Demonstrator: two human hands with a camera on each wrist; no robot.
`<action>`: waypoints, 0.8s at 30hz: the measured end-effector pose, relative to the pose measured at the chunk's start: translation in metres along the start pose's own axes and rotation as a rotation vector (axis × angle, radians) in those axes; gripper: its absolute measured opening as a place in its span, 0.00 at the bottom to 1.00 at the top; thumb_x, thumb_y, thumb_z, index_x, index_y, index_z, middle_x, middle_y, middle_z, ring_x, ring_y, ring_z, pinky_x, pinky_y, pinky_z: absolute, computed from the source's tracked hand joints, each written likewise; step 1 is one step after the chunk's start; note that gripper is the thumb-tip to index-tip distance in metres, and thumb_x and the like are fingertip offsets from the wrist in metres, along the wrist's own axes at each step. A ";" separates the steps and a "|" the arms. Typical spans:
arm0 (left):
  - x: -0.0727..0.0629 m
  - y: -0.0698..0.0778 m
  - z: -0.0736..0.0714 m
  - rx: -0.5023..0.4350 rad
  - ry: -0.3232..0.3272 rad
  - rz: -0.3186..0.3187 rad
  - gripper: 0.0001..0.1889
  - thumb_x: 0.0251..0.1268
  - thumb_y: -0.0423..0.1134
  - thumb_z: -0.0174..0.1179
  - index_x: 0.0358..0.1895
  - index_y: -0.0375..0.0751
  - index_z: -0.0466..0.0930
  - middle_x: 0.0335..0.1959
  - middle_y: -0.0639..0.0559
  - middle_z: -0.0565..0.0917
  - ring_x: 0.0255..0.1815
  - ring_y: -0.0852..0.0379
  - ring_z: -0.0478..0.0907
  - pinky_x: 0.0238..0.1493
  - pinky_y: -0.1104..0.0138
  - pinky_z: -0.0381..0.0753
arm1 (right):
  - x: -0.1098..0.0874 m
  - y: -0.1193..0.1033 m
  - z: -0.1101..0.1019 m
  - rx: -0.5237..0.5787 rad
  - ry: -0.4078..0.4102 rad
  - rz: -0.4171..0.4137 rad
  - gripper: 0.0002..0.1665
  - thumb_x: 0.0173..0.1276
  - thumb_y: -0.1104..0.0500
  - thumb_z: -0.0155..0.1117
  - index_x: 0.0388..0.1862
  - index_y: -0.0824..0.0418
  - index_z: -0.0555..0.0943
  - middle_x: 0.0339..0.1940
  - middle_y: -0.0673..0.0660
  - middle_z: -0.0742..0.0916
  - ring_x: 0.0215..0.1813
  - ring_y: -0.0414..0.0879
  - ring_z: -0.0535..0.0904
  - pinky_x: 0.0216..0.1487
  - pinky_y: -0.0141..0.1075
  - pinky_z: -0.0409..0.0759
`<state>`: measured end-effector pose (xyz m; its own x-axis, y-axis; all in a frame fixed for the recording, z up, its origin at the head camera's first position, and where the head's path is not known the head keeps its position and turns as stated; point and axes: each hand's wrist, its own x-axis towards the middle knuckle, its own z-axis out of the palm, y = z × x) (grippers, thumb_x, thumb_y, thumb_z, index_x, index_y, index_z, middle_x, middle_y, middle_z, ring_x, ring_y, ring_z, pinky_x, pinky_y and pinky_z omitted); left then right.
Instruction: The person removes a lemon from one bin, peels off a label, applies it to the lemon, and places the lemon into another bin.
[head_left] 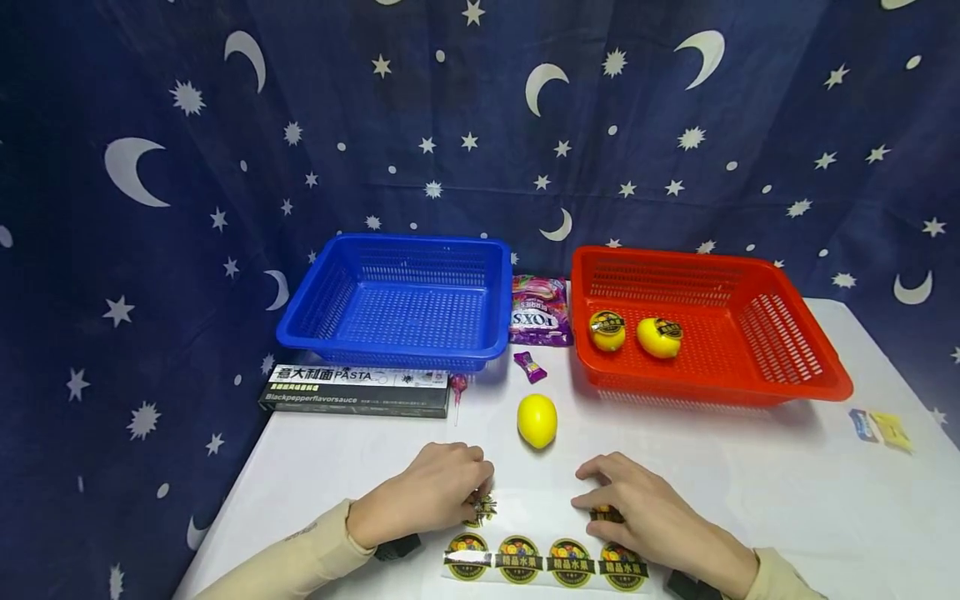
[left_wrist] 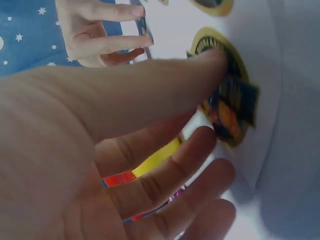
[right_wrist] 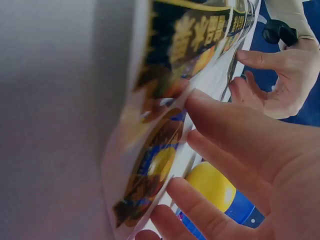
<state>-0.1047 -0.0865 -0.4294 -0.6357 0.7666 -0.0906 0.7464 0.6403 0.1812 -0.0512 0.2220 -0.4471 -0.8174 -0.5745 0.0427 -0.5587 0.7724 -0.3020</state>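
A clear sheet (head_left: 536, 504) of round black-and-gold fruit stickers (head_left: 518, 558) lies at the front of the table. At its upper left, my left hand (head_left: 431, 492) pinches at a fruit sticker (head_left: 483, 510) with thumb and forefinger; the thumb covers part of it. The sticker's dark band (left_wrist: 240, 100) looks skewed in the left wrist view. My right hand (head_left: 645, 504) rests with spread fingers on the sheet's right side, over another sticker (head_left: 606, 514). A plain yellow lemon (head_left: 537, 421) sits just beyond the sheet, between the hands.
At the back right, a red basket (head_left: 810, 387) contains two lemons (head_left: 660, 340) bearing stickers. A blue basket (head_left: 300, 337) stands back left, behind a pasta box (head_left: 356, 400) and a lollipop (head_left: 458, 385). Between the baskets are a purple candy bag (head_left: 538, 312) and a wrapped candy (head_left: 530, 367). Small packets (head_left: 881, 429) lie far right.
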 end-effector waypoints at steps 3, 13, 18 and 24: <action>0.002 0.000 0.002 -0.062 -0.006 -0.007 0.13 0.50 0.39 0.78 0.33 0.54 0.82 0.26 0.64 0.75 0.26 0.67 0.67 0.26 0.73 0.66 | 0.000 0.000 0.000 -0.002 -0.007 0.001 0.17 0.59 0.48 0.79 0.48 0.41 0.91 0.57 0.44 0.83 0.57 0.41 0.77 0.55 0.44 0.82; 0.010 -0.010 0.006 -0.212 -0.045 -0.109 0.13 0.51 0.46 0.79 0.30 0.54 0.81 0.21 0.64 0.71 0.24 0.67 0.65 0.28 0.73 0.64 | 0.001 0.001 -0.001 -0.012 -0.021 0.008 0.16 0.59 0.48 0.79 0.48 0.41 0.91 0.57 0.45 0.83 0.58 0.43 0.78 0.55 0.46 0.82; 0.010 -0.011 0.006 -0.242 -0.067 -0.108 0.15 0.52 0.44 0.79 0.28 0.58 0.76 0.20 0.65 0.70 0.23 0.68 0.64 0.28 0.73 0.63 | 0.001 0.001 -0.001 -0.016 -0.005 -0.005 0.16 0.59 0.48 0.79 0.48 0.41 0.91 0.56 0.45 0.84 0.58 0.43 0.78 0.55 0.45 0.82; 0.012 -0.012 -0.004 -0.362 -0.030 -0.040 0.12 0.62 0.37 0.71 0.31 0.56 0.76 0.23 0.65 0.72 0.25 0.69 0.65 0.32 0.74 0.66 | 0.004 0.001 -0.003 -0.037 -0.019 -0.019 0.16 0.59 0.48 0.79 0.47 0.42 0.91 0.55 0.45 0.84 0.57 0.43 0.78 0.54 0.45 0.83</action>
<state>-0.1221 -0.0856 -0.4291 -0.6531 0.7457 -0.1322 0.5997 0.6158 0.5111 -0.0552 0.2218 -0.4447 -0.8039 -0.5939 0.0304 -0.5793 0.7705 -0.2658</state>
